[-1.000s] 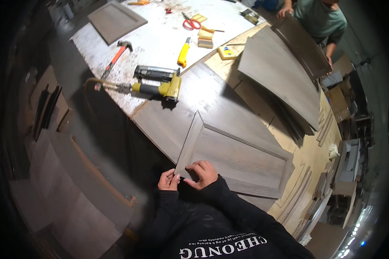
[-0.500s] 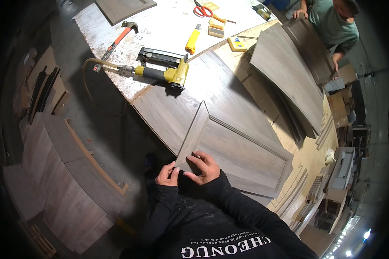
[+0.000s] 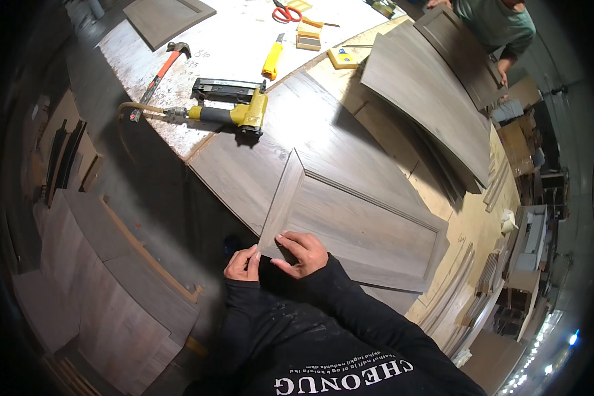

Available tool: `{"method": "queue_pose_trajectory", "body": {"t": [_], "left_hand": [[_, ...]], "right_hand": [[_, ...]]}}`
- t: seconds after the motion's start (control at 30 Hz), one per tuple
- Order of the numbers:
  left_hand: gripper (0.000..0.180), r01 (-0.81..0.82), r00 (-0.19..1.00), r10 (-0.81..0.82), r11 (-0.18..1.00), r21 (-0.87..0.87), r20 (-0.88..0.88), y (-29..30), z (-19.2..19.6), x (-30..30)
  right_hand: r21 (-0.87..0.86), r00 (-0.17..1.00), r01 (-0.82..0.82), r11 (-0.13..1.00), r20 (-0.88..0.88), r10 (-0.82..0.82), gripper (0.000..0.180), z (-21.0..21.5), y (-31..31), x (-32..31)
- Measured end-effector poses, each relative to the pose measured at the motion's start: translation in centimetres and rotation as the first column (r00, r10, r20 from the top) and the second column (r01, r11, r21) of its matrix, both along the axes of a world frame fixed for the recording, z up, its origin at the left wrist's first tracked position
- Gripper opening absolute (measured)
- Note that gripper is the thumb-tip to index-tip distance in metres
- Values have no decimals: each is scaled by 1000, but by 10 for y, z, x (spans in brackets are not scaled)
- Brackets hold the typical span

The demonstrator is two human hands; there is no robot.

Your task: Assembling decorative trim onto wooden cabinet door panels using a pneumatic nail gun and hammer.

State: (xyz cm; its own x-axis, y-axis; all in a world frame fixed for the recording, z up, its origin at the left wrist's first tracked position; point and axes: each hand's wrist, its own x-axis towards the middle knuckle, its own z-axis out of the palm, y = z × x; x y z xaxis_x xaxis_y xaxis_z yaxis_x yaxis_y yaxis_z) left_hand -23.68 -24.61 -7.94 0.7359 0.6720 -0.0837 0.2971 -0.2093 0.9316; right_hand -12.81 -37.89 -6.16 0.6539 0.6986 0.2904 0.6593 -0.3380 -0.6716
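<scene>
Left hand (image 3: 243,265) pinches framed panel (image 3: 360,228) at near-left corner, right hand (image 3: 305,254) curled alongside, grip unclear; suggest even pressure, edges flush.

on the surface (image 3: 221,39), a panel (image 3: 363,230) is laid over a board (image 3: 228,168); behind and left of it a nail gun (image 3: 246,115) is set across the board's edge — a hammer (image 3: 162,72) to its left, a knife (image 3: 271,62) beyond, a box (image 3: 308,43) just right of the knife. on the right, a stack of boards (image 3: 429,82) is placed.
</scene>
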Motion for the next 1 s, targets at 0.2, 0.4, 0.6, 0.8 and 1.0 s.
{"method": "queue_pose_trajectory", "body": {"t": [0.2, 0.4, 0.6, 0.8, 1.0], "left_hand": [[16, 25, 1000, -23, 997, 80, -21, 1, -5, -3], [17, -36, 998, 45, 987, -159, 55, -1, -27, -12], [20, 41, 997, -57, 963, -266, -52, 14, -3, -3], [18, 194, 981, -194, 975, -111, 4, 25, -2, -1], [17, 178, 983, -182, 974, -143, -14, 26, 5, 1]], "right_hand": [[-43, 1000, -3, 999, -22, 2, 44, 4, 2, 0], [-35, 1000, -6, 999, -4, 6, 44, 2, 3, 1], [-69, 1000, 17, 997, 9, -17, 45, 1, 4, 0], [-85, 1000, 6, 996, 5, -6, 45, 3, 5, 1], [-91, 1000, -1, 996, -14, 0, 44, 7, 5, 1]]}}
